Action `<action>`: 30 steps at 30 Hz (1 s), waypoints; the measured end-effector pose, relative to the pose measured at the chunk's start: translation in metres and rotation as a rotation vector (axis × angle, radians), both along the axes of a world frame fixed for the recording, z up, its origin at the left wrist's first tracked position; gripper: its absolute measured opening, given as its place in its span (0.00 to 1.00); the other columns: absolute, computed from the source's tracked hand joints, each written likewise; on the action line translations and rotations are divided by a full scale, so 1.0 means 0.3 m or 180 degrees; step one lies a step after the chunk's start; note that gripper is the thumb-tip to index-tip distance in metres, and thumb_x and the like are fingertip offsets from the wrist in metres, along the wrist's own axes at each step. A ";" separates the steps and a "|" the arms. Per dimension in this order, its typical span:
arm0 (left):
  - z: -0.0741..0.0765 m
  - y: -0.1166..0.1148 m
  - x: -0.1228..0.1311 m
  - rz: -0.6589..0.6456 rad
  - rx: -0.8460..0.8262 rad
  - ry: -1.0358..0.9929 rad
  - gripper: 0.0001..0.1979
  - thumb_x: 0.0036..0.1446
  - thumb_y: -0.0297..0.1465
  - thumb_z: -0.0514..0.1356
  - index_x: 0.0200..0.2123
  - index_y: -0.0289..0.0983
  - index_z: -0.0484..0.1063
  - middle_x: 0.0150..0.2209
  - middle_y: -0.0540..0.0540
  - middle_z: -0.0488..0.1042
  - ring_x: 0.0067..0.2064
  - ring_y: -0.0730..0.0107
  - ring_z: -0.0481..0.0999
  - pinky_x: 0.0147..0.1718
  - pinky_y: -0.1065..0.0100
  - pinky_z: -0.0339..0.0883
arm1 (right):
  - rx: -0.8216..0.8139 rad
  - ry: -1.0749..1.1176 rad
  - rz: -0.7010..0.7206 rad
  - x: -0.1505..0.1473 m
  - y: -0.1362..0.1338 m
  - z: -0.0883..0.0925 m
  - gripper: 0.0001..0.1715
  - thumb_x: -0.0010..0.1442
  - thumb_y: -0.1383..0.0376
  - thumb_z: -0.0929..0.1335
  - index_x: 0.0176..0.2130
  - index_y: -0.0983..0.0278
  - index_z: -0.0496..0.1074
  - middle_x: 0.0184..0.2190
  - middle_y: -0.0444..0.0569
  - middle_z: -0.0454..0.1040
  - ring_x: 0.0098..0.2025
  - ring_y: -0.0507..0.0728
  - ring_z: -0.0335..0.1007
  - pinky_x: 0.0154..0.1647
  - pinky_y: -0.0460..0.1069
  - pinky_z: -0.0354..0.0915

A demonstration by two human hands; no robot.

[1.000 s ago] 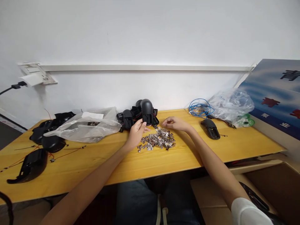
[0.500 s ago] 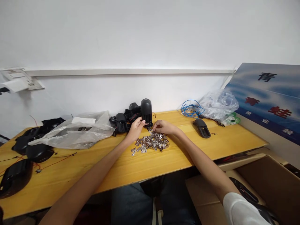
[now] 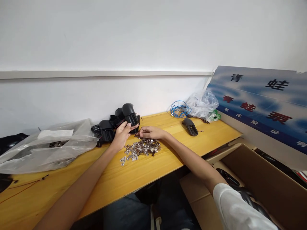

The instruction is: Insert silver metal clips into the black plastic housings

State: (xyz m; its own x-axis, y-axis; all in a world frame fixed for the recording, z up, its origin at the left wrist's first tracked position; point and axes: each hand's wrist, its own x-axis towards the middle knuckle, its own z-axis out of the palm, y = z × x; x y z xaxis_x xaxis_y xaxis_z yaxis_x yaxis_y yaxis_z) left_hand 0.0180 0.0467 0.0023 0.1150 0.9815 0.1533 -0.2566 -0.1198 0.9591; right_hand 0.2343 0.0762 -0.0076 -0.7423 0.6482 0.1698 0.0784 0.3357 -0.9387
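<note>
My left hand (image 3: pixel 122 134) is closed round a black plastic mouse shell (image 3: pixel 130 115), held upright and tilted above the yellow wooden table (image 3: pixel 144 169). My right hand (image 3: pixel 150 131) rests just right of it, fingertips pinched at the far edge of a pile of small silver metal clips (image 3: pixel 140 148); what they pinch is too small to make out. More black shells (image 3: pixel 105 130) lie heaped behind my left hand, against the wall.
A clear plastic bag (image 3: pixel 48 148) lies at the left. Farther right sit a single black shell (image 3: pixel 190 126), a blue wire coil (image 3: pixel 179 110) and a crumpled clear bag (image 3: pixel 202 103). A blue signboard (image 3: pixel 261 102) leans on the right; an open cardboard box (image 3: pixel 254 182) stands below the table edge.
The view has swung right, so everything sits further left in frame. My right hand has come in towards the shell; my left hand has tilted the shell.
</note>
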 end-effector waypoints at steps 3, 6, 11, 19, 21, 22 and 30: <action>-0.002 0.010 0.001 0.0080 0.0060 -0.0171 0.31 0.54 0.52 0.73 0.52 0.38 0.73 0.47 0.38 0.85 0.55 0.50 0.83 0.54 0.58 0.70 | -0.0473 0.0095 0.0273 -0.007 -0.012 -0.001 0.21 0.61 0.51 0.78 0.37 0.63 0.73 0.39 0.49 0.80 0.52 0.59 0.78 0.57 0.54 0.68; -0.003 0.011 0.009 0.0111 0.0110 -0.0213 0.33 0.53 0.52 0.73 0.53 0.38 0.72 0.47 0.38 0.85 0.55 0.49 0.83 0.58 0.54 0.69 | -0.0795 0.0144 0.0555 -0.008 -0.027 0.001 0.25 0.57 0.48 0.80 0.37 0.63 0.74 0.41 0.51 0.83 0.52 0.60 0.80 0.61 0.56 0.69; 0.003 -0.004 0.018 0.0040 0.0166 -0.0157 0.34 0.53 0.54 0.73 0.52 0.37 0.72 0.46 0.36 0.84 0.54 0.47 0.84 0.60 0.50 0.69 | -0.0938 0.0218 0.0495 0.007 -0.046 0.021 0.26 0.58 0.46 0.79 0.39 0.63 0.74 0.45 0.56 0.83 0.55 0.61 0.80 0.66 0.59 0.65; 0.024 -0.099 0.000 0.0466 0.0183 0.0248 0.32 0.57 0.57 0.68 0.51 0.38 0.73 0.49 0.36 0.84 0.56 0.44 0.82 0.58 0.49 0.71 | -0.1011 0.0490 0.0330 0.001 -0.074 0.055 0.27 0.56 0.44 0.80 0.36 0.63 0.73 0.49 0.57 0.83 0.55 0.61 0.79 0.68 0.60 0.63; 0.019 -0.124 -0.001 0.0652 0.0168 0.0339 0.31 0.59 0.58 0.66 0.52 0.38 0.73 0.49 0.36 0.84 0.56 0.44 0.82 0.58 0.48 0.70 | -0.0969 0.0609 0.0159 0.022 -0.066 0.072 0.26 0.57 0.45 0.79 0.37 0.62 0.74 0.49 0.57 0.83 0.54 0.60 0.79 0.68 0.60 0.63; 0.015 -0.133 0.000 0.0718 0.0169 0.0338 0.31 0.59 0.58 0.66 0.52 0.38 0.73 0.49 0.37 0.84 0.56 0.44 0.83 0.59 0.48 0.70 | -0.0907 0.0648 0.0023 0.035 -0.060 0.079 0.26 0.57 0.45 0.79 0.37 0.62 0.74 0.48 0.56 0.83 0.54 0.60 0.78 0.68 0.60 0.62; -0.006 -0.178 0.051 0.0583 -0.0034 -0.0110 0.31 0.56 0.56 0.69 0.50 0.38 0.73 0.47 0.37 0.84 0.56 0.47 0.82 0.64 0.49 0.66 | -0.0957 0.0591 -0.0536 0.036 -0.054 0.034 0.29 0.53 0.42 0.80 0.35 0.61 0.74 0.41 0.50 0.80 0.48 0.59 0.75 0.60 0.56 0.65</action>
